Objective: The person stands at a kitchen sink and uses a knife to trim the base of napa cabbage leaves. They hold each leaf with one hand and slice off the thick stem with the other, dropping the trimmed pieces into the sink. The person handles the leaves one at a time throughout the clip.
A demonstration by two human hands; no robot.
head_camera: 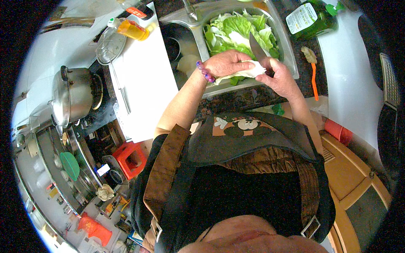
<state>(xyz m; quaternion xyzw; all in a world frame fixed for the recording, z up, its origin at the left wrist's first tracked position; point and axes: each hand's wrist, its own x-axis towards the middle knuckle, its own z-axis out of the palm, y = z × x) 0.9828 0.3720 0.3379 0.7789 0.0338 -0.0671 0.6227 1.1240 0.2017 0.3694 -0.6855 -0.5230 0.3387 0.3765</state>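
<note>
My left hand (227,64), with a beaded bracelet (205,72) at the wrist, grips a pale cabbage leaf (245,72). In my right hand (279,77) is a kitchen knife (257,49), its blade pointing up and away from me. The right thumb is at the end of the leaf. Both hands are over the near side of a steel sink basin (288,60). Loose green and white cabbage leaves (234,30) fill that basin. The knife's handle is mostly hidden in my fingers.
Left of the leaves is a second basin holding a dark pan (172,47), below the faucet (190,11). A white board (148,82) carries an oil bottle (134,30) and a wire strainer (110,47). A steel pot (72,96) stands farther left. Rightward are a green detergent bottle (311,19) and an orange-handled brush (314,79).
</note>
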